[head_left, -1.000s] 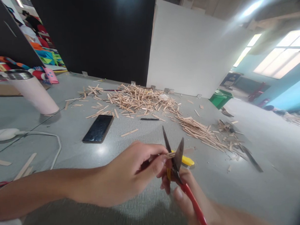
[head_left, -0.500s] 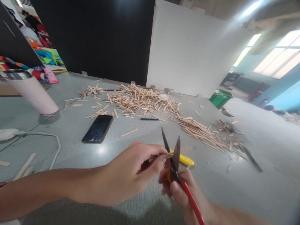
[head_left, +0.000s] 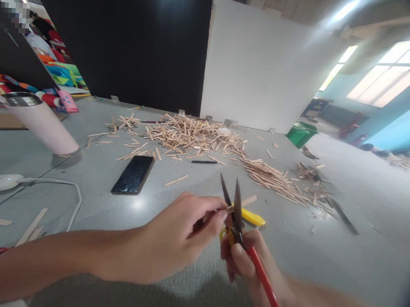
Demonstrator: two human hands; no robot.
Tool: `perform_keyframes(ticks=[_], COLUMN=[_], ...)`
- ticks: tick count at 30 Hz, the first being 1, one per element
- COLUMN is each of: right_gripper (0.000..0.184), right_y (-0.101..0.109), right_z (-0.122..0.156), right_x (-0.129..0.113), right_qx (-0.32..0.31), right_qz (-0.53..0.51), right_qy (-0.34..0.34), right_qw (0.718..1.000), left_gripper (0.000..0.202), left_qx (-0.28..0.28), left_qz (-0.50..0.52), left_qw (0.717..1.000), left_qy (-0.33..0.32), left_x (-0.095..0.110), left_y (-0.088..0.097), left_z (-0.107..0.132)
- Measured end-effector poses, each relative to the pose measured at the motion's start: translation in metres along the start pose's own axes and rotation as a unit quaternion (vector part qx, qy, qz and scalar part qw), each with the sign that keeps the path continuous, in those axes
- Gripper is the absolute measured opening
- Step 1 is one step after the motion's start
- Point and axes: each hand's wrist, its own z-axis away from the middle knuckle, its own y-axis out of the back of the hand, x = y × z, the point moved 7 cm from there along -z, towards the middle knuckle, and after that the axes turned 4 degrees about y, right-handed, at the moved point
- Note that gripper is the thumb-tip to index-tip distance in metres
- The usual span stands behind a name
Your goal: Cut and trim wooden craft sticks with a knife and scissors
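Observation:
My left hand (head_left: pixel 188 234) pinches a small piece of wooden stick (head_left: pixel 230 209) between thumb and fingertips. That piece reaches between the parted blades of the scissors (head_left: pixel 237 209), which have red handles. Wrapped round those handles is my right hand (head_left: pixel 251 259), with the blades pointing away from me. Behind the blades lies a yellow tool (head_left: pixel 253 217), partly hidden, on the grey table (head_left: pixel 204 180). Another wooden stick (head_left: pixel 249 200) shows just behind the scissors.
A heap of wooden sticks (head_left: pixel 188 137) lies at the back, with a bundle of sticks (head_left: pixel 275 181) to its right. Left stand a phone (head_left: pixel 133 175), a pink tumbler (head_left: pixel 45 126) and a white cable (head_left: pixel 79 198). A black panel (head_left: pixel 138 46) and a white panel (head_left: pixel 256 65) rise behind.
The scissor blades have drawn closer together around the stick piece, and my right fingers have tightened on the handles. My left hand has hardly moved.

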Motion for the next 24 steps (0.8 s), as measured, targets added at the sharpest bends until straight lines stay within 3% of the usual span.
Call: perform_keyframes(ticks=[20,24], right_gripper=[0.059,0.058], right_y=[-0.0029,-0.0053], right_z=[-0.0025,-0.003], right_x=[0.0002,-0.0008], right_qx=[0.007,-0.009], right_qz=[0.022,-0.014], right_qy=[-0.003,0.004], right_qw=[1.0,1.0], left_gripper=[0.043,0.041], left_qx=[0.01,0.014], left_qz=[-0.033,0.011], left_qw=[0.999,1.0], left_qy=[0.004,-0.011], left_x=[-0.0008,0.0001], left_y=[-0.0002,-0.0003], left_z=[-0.0001,-0.001])
